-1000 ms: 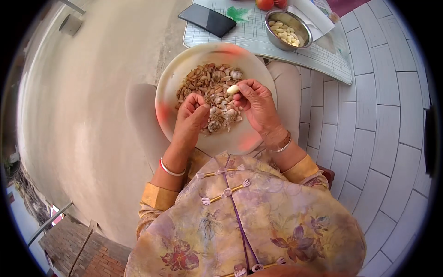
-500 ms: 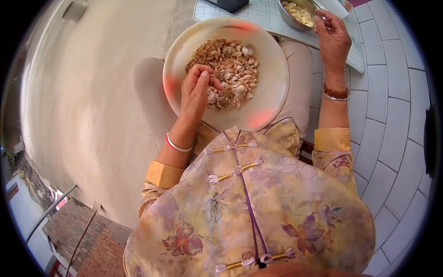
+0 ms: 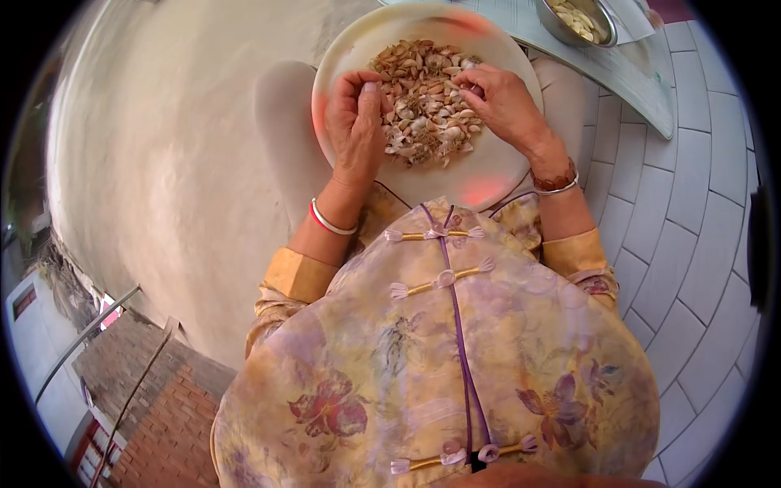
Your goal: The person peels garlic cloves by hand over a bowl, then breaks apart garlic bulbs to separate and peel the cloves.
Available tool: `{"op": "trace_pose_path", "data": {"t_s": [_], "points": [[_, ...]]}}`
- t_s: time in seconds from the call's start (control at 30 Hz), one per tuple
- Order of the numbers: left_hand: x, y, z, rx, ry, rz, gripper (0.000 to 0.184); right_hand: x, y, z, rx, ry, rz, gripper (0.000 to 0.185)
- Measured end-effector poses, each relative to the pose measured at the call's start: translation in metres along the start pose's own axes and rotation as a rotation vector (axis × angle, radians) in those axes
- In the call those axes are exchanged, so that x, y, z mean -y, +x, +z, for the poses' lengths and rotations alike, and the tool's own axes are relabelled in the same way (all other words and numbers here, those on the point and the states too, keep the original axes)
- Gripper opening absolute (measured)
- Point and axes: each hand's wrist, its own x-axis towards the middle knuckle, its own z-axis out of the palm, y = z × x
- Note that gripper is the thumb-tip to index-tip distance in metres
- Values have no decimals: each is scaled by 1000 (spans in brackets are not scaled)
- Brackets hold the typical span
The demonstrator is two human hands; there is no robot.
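Note:
A wide pale plate (image 3: 512,167) with reddish patches on its rim rests across my lap. Unpeeled garlic cloves (image 3: 427,106) and loose papery skins are heaped in its middle. Over the left side of the heap is my left hand (image 3: 358,118), its fingers curled in and whatever they hold hidden. My right hand (image 3: 506,107) hangs above the heap's right edge with thumb and fingers pinched together; nothing between them can be made out. Up at the right, a metal bowl (image 3: 606,18) contains peeled garlic cloves (image 3: 576,19), with neither hand touching it.
Under the bowl stands a low light-coloured table (image 3: 643,89), its corner beyond my right knee. White paper (image 3: 633,20) lies beside the bowl. Grey tiles (image 3: 691,154) cover the floor at right, and a beige surface (image 3: 163,146) stretches along the left.
My right hand has come away from the metal bowl, down and left to the garlic heap. My left hand stays over the heap with its fingers curled. The view has shifted slightly.

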Motion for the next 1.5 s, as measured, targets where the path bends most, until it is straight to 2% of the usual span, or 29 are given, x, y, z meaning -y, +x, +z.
{"op": "trace_pose_path", "data": {"t_s": [0.13, 0.2, 0.23, 0.37, 0.43, 0.57, 0.63, 0.77, 0.83, 0.87, 0.93, 1.17, 1.43, 1.5], "points": [[-6, 2, -2, -51, 47, 12, 9, 15, -2, 25, 75, 47, -90, 16], [-3, 4, -6, -60, 31, 58, 9, 28, -6, 40, 185, -1, -155, 19], [-3, 4, -6, -61, 35, 53, 9, 30, -8, 50, 155, -29, -262, 21], [-3, 5, -7, -56, 24, 59, 8, 48, -14, 72, 185, -50, -200, 18], [-3, 5, -7, -53, 19, 56, 8, 49, -16, 78, 291, -229, -166, 14], [-2, 8, -11, -66, 30, 66, 8, 38, -25, 84, 364, -242, -201, 11], [-3, 8, -15, -66, 21, 66, 8, 38, -27, 77, 589, -177, -184, 10], [-7, 11, -16, -84, -12, 57, 8, 43, -20, 58, 475, -169, -142, 11], [-7, 12, -16, -89, -3, 76, 8, 37, -12, 54, 247, -134, -141, 11], [-5, 12, -16, -86, -1, 83, 8, 34, -10, 53, 247, -133, -143, 11], [-4, 11, -16, -84, 3, 89, 7, 29, -4, 54, 91, -109, -211, 12], [-3, 13, -17, -69, 0, 93, 7, 33, 16, 85, 149, -180, -239, 16], [-6, 12, -15, -81, 7, 69, 7, 52, 29, 108, 171, -290, -149, 7], [-6, 12, -16, -70, -13, 55, 7, 53, 29, 101, 206, -232, -128, 9]]}}
